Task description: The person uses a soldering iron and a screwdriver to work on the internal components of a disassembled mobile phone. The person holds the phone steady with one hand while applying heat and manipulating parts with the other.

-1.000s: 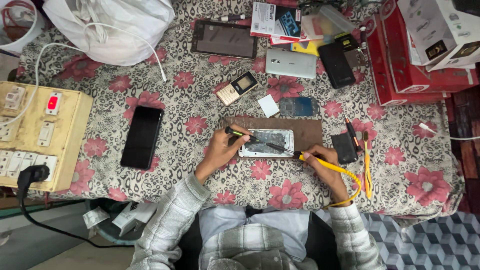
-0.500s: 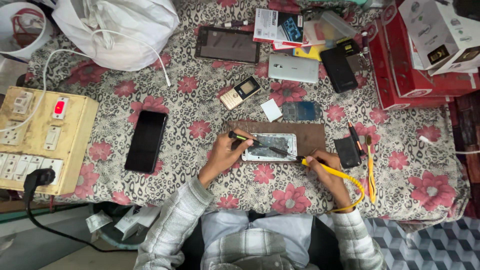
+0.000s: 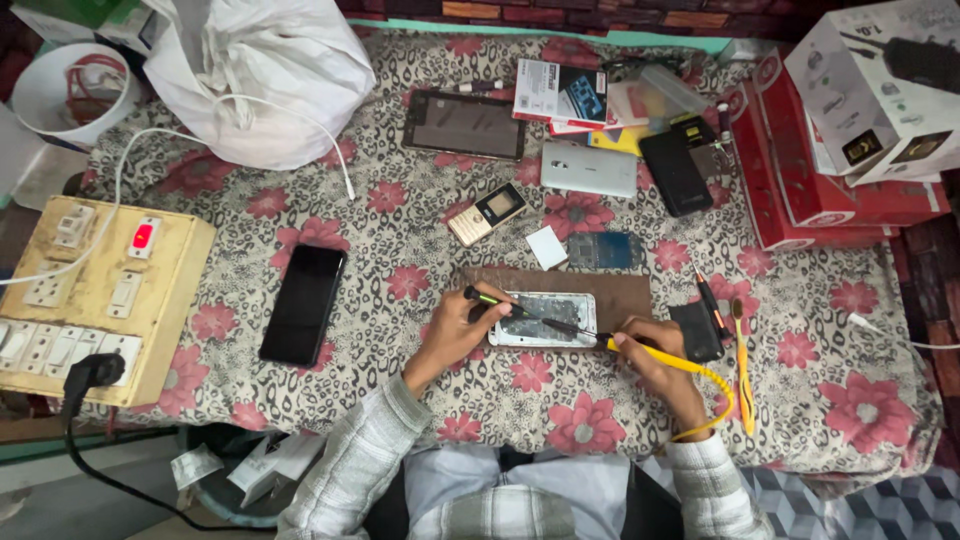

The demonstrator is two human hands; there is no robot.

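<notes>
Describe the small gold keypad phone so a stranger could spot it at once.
On the flower-patterned tablecloth, look just above the brown mat. The gold keypad phone lies tilted there, the only handset with buttons; its neighbours are flat slabs.

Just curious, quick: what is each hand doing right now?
Left hand: closed on a screwdriver over the opened phone.
Right hand: closed on a yellow-handled tool.
</notes>
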